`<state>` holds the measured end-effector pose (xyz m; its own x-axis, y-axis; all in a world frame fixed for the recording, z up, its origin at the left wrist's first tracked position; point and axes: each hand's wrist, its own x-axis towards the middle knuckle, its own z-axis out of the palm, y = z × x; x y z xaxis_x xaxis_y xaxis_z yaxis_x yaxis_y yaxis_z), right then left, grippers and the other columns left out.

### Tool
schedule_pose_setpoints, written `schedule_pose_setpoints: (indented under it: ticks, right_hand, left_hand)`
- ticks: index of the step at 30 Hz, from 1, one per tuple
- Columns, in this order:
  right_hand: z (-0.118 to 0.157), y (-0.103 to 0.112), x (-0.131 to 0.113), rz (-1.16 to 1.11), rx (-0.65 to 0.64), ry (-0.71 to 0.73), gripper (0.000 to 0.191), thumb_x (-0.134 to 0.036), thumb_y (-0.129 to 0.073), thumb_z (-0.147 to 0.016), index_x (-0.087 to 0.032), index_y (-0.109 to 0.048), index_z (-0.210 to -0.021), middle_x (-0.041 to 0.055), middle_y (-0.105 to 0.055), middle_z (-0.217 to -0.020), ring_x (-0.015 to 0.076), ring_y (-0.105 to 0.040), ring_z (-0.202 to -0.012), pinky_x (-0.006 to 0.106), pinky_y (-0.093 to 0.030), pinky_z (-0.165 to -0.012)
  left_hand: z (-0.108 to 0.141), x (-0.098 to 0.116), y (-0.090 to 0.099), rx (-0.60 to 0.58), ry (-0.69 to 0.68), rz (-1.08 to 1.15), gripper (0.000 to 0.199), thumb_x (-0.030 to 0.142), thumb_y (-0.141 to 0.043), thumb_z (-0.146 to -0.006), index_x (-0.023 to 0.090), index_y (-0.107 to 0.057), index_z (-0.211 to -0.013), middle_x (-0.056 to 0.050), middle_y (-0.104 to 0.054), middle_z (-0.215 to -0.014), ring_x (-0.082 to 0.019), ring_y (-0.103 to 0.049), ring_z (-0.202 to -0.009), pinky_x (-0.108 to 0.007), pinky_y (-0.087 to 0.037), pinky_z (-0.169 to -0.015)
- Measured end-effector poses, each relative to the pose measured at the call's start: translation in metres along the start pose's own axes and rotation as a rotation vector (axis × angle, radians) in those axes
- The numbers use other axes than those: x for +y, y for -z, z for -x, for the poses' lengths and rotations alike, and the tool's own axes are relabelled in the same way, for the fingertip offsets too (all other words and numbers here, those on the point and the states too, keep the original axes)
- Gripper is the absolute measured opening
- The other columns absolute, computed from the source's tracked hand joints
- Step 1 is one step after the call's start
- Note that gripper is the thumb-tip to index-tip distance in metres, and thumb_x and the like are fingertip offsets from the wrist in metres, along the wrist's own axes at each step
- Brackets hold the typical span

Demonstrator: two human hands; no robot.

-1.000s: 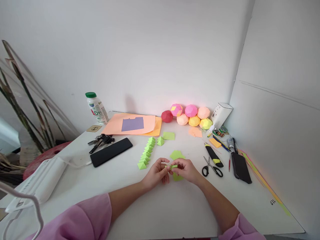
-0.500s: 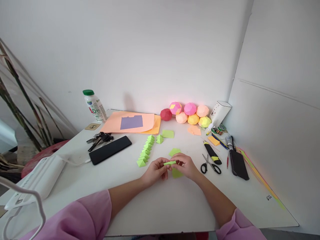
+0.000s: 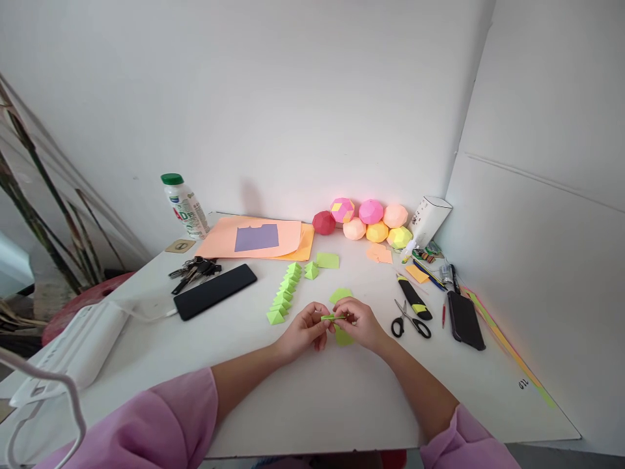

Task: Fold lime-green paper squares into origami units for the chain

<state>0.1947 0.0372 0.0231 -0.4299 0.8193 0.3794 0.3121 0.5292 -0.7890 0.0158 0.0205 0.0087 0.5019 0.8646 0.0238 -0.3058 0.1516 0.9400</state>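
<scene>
Checking my feed left to right: green paper pyramids (image 3: 284, 295) stand in a row, beyond and left of the left hand (image 3: 306, 330). I have that hand pinching the left end of a small folded paper (image 3: 327, 318), right hand (image 3: 362, 323) pinching its right end. Paper's long axis runs roughly left-right between them; neither hand is nearer. Near edge of the table (image 3: 312, 410) is well apart: most room there, I judge. Scissors (image 3: 405, 313) lie near, to the right.
</scene>
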Motion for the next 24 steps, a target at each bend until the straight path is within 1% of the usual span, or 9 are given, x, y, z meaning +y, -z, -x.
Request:
schedule_pose_setpoints:
  ticks: [4,7,10,12,14,16,18,21,24]
  right_hand:
    - [0.001,-0.001,-0.001,-0.073,0.007,-0.069,0.004,-0.019,-0.058,-0.075,-0.017,-0.056,-0.072,0.0042,-0.056,-0.084,0.0098,-0.053,-0.06,0.022,-0.044,-0.049]
    - [0.0,-0.001,-0.003,-0.055,0.02,-0.046,0.004,-0.02,-0.058,-0.075,-0.017,-0.058,-0.073,0.0068,-0.056,-0.094,0.0075,-0.05,-0.055,0.022,-0.043,-0.048]
    - [-0.001,0.001,-0.007,0.005,0.027,-0.003,0.005,-0.022,-0.059,-0.075,-0.017,-0.06,-0.073,0.0098,-0.058,-0.104,0.0117,-0.055,-0.067,0.023,-0.042,-0.051]
    - [-0.002,0.003,-0.009,0.011,0.016,0.01,0.006,-0.022,-0.059,-0.076,-0.017,-0.06,-0.073,0.0093,-0.062,-0.097,0.0159,-0.056,-0.079,0.024,-0.043,-0.054]
    - [-0.002,0.003,-0.009,-0.003,-0.003,-0.007,0.007,-0.024,-0.059,-0.077,-0.018,-0.061,-0.073,0.0069,-0.063,-0.084,0.0167,-0.055,-0.08,0.025,-0.044,-0.058]
    - [-0.001,0.003,-0.008,-0.026,-0.013,-0.084,0.009,-0.027,-0.06,-0.078,-0.018,-0.062,-0.077,0.004,-0.061,-0.074,0.0145,-0.054,-0.071,0.025,-0.044,-0.059]
    - [0.0,0.002,-0.005,-0.083,-0.012,-0.21,0.015,-0.031,-0.06,-0.078,-0.017,-0.062,-0.084,0.0013,-0.058,-0.069,0.012,-0.052,-0.062,0.025,-0.043,-0.057]
    - [0.001,0.001,-0.003,-0.214,-0.021,-0.359,0.023,-0.037,-0.059,-0.078,-0.016,-0.059,-0.086,-0.0014,-0.055,-0.062,0.0107,-0.051,-0.055,0.024,-0.041,-0.052]
    - [0.001,0.002,-0.003,-0.263,-0.04,-0.415,0.024,-0.038,-0.06,-0.076,-0.016,-0.059,-0.082,-0.0024,-0.054,-0.059,0.0103,-0.049,-0.052,0.023,-0.039,-0.049]
  left_hand:
    - [0.001,0.002,-0.002,0.03,0.018,-0.023,0.033,0.041,-0.06,-0.077,0.02,-0.041,-0.094,0.002,-0.059,-0.076,-0.007,-0.052,-0.04,-0.02,-0.038,-0.039]
    - [0.001,0.001,-0.002,0.064,0.043,-0.076,0.032,0.042,-0.058,-0.078,0.019,-0.043,-0.093,0.002,-0.058,-0.074,-0.007,-0.051,-0.04,-0.02,-0.039,-0.04]
    - [0.001,-0.001,-0.002,0.068,0.038,-0.175,0.028,0.043,-0.055,-0.08,0.017,-0.048,-0.089,0.003,-0.056,-0.067,-0.006,-0.051,-0.042,-0.02,-0.04,-0.042]
    - [0.001,-0.003,-0.001,0.059,0.001,-0.228,0.028,0.044,-0.055,-0.079,0.016,-0.053,-0.083,0.001,-0.056,-0.072,-0.006,-0.051,-0.044,-0.021,-0.041,-0.044]
    - [0.001,-0.005,0.0,0.053,-0.014,-0.238,0.029,0.045,-0.055,-0.078,0.016,-0.056,-0.078,0.0,-0.057,-0.071,-0.006,-0.05,-0.044,-0.021,-0.042,-0.044]
    - [0.0,-0.008,0.001,0.065,0.021,-0.214,0.03,0.046,-0.055,-0.078,0.016,-0.058,-0.081,0.003,-0.055,-0.057,-0.007,-0.048,-0.041,-0.021,-0.04,-0.043]
    - [0.0,-0.009,0.001,0.106,0.063,-0.175,0.034,0.047,-0.056,-0.076,0.016,-0.059,-0.088,0.005,-0.051,-0.045,-0.009,-0.046,-0.038,-0.021,-0.039,-0.041]
    - [0.0,-0.008,0.001,0.147,0.068,-0.139,0.04,0.048,-0.059,-0.074,0.015,-0.061,-0.095,0.005,-0.051,-0.044,-0.009,-0.045,-0.039,-0.022,-0.039,-0.041]
    - [0.001,-0.002,0.0,0.142,0.063,-0.137,0.042,0.051,-0.054,-0.077,0.015,-0.062,-0.097,0.004,-0.052,-0.047,-0.01,-0.047,-0.042,-0.022,-0.041,-0.043]
